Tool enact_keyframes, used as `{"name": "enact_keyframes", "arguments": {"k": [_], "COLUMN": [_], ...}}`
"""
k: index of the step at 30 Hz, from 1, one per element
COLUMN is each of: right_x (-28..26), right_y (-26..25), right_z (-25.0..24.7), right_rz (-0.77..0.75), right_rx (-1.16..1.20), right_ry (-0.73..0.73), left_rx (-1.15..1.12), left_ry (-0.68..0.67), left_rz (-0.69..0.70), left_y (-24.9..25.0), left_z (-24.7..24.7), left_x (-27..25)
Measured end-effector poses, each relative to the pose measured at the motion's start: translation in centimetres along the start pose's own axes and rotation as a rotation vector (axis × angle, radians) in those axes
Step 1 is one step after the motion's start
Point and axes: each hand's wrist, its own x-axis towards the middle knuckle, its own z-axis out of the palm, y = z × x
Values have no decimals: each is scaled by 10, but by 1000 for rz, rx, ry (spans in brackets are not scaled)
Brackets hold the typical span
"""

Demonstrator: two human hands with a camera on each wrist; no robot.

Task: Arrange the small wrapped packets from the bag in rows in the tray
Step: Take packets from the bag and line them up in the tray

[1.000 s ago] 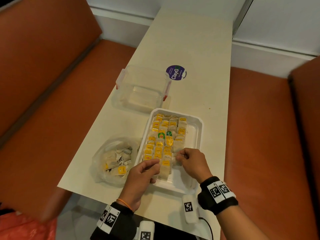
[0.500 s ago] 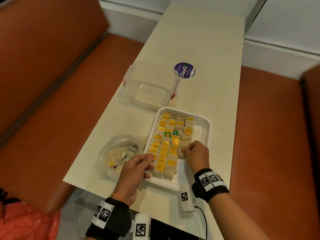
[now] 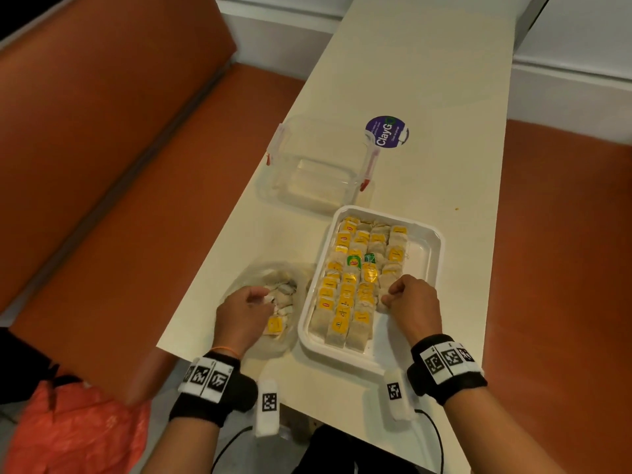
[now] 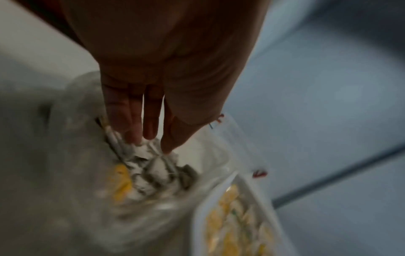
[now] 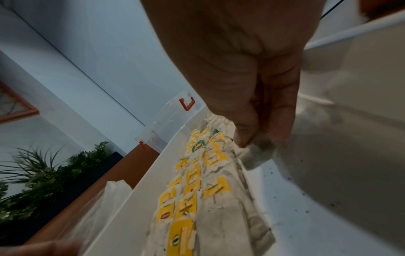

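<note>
Orange bench seats (image 3: 102, 186) flank a long cream tabletop (image 3: 427, 80) in the head view. A white tray (image 3: 436, 248) is seen at the near end, its packets (image 3: 345, 278) laid in rows that fill the left and middle parts. At 9 o'clock from the tray, just beside it, a clear bag (image 3: 294, 333) of loose packets is shown. A clear lidded container (image 3: 318, 165) is placed at 12 o'clock from the tray, and a round purple sticker (image 3: 387, 132) at 1 o'clock from the container. The left hand (image 3: 241, 314) is lowered into the bag mouth. The right hand (image 3: 413, 301) is held over the tray's right rows, fingers curled.

Left wrist view (blurred): the left hand (image 4: 166, 69) is seen with fingers (image 4: 151, 121) extended, their tips touching the heap of packets (image 4: 153, 171) in the bag (image 4: 65, 155); nothing is gripped. The tray (image 4: 201, 213) appears at 5 o'clock.

Right wrist view: one grey packet (image 5: 256, 155) is pinched between thumb and fingers of the right hand (image 5: 241, 60), the grip closed on its upper edge, low over the tray floor (image 5: 295, 199) just right of the rows of packets (image 5: 192, 190). The container (image 5: 166, 121) is seen at 10 o'clock.
</note>
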Motion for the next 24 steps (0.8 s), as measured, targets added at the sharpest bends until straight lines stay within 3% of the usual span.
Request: {"name": "enact_keyframes", "arguments": {"k": [6,10,18,24], "right_x": [-14,-25,-39,-41], "right_y": [-6,-15,-19,-22], "right_z": [-8,-18,-20,-22], "right_rz": [-80,-118,-133,-129], "right_rx": [31,71,79,82], "right_ry": [30,14,-81,-105], "left_rx": [477,626,569,329], "left_ry": [-168,-170,-121,-104], "left_rz": [280,366,372,199], "left_y": [-1,5,10,13], "left_z": [25,36,44,30], "left_x": [26,31,35,37]}}
